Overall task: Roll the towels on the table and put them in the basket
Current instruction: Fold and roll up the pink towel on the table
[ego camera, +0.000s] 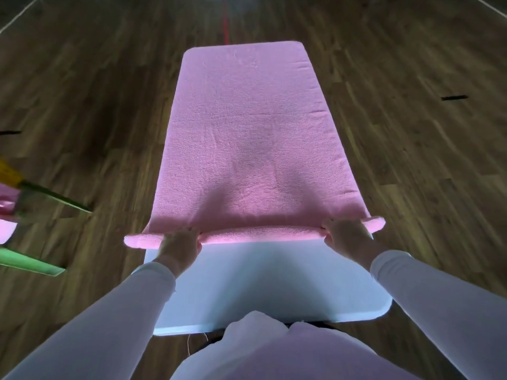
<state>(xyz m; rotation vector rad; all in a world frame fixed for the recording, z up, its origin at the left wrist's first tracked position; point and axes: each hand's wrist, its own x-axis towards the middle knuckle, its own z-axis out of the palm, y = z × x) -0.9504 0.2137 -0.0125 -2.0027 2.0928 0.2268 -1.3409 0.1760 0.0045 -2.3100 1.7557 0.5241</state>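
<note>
A long pink towel (pixel 247 127) lies spread along a narrow white table (pixel 247 283), covering its far part. The towel's near end is turned into a thin roll that sticks out past both table sides. My left hand (pixel 179 244) grips the roll near its left end, fingers curled over it. My right hand (pixel 347 235) grips the roll near its right end the same way. Both arms wear white sleeves. No basket is plainly in view.
Dark wooden floor surrounds the table. At the left edge stand green-edged shapes (pixel 33 266) with something pink (pixel 6 207) and yellow (pixel 9 174) among them, cut off by the frame. A red line (pixel 226 23) runs on the floor beyond the table.
</note>
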